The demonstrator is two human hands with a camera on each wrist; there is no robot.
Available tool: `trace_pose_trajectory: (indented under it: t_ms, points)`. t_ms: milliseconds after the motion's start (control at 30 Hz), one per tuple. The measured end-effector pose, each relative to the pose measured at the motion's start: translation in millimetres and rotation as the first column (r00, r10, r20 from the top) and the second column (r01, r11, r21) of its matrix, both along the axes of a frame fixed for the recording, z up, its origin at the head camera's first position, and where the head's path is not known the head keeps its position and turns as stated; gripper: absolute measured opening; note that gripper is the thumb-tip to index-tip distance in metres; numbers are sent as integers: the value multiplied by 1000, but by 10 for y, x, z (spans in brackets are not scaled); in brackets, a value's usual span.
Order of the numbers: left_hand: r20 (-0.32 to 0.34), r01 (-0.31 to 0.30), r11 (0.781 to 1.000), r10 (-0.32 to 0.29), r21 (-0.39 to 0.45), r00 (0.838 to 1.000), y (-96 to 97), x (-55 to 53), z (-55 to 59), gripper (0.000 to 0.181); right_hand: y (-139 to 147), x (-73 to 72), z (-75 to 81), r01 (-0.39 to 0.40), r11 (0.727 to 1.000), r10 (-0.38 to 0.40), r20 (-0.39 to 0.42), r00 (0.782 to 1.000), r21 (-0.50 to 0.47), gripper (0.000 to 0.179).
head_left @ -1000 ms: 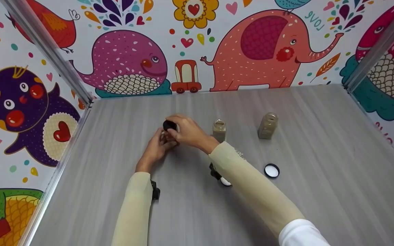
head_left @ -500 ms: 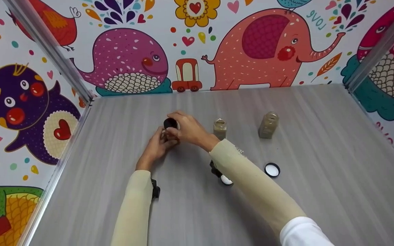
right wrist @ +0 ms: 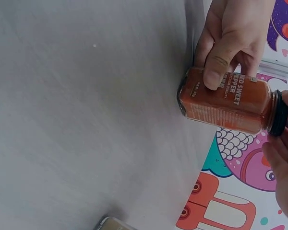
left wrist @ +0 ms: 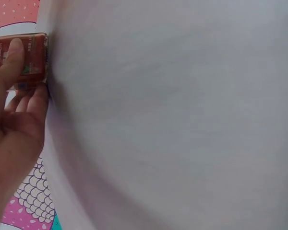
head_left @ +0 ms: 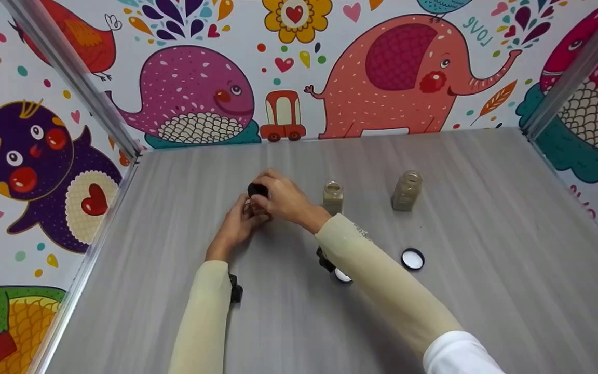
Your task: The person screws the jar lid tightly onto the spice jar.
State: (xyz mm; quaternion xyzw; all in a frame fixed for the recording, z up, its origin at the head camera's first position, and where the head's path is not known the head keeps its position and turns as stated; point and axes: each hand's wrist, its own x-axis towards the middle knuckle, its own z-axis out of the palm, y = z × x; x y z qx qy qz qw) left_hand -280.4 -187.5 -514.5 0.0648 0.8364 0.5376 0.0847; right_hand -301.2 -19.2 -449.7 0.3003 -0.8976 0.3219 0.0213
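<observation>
My left hand [head_left: 236, 221] grips a square glass spice jar [right wrist: 225, 103] of orange-red powder, low on its body, with the thumb across the label. "SWEET PEPPER" can be read on that label. The jar stands upright on the table, as the left wrist view also shows. A black screw lid [right wrist: 279, 113] sits at the jar's mouth. From above and to the right, my right hand [head_left: 283, 197] pinches this lid between thumb and fingers. In the head view the hands hide most of the jar.
Right of my hands stand two uncapped glass jars of brownish powder, a nearer jar [head_left: 333, 198] and a farther jar [head_left: 407, 192]. One black lid with white lining [head_left: 412, 259] lies on the table [head_left: 278, 322]; another lid [head_left: 342, 276] is partly under the right forearm. Printed panels [head_left: 288, 67] border the table.
My right hand's fingers have shifted slightly round the black lid. The left hand and the jar stay in place, as do the other jars and lids.
</observation>
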Motion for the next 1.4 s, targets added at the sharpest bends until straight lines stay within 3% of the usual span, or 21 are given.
trace_pose_trajectory:
  t_ms: [500,733,933,1133,1400]
  points:
    - [-18,23,1000,-22,21,1000,-9,7,-26,61,41,29,-37,-4,1000,4,-8,1000,-26,37]
    - [14,15,1000,-15,10,1000,15,27,38,68,48,34,-70,-4,999,4,-14,1000,-40,37]
    - [1,7,1000,-7,16,1000,22,5,-13,64,56,32,-75,15,999,-15,-17,1000,-35,38]
    - [-2,5,999,-5,39,1000,17,14,-16,60,85,2,-85,-22,998,19,-45,999,-62,42]
    - [12,-2,999,2,44,1000,-10,17,-4,61,63,-2,-73,-53,997,52,-12,999,-62,37]
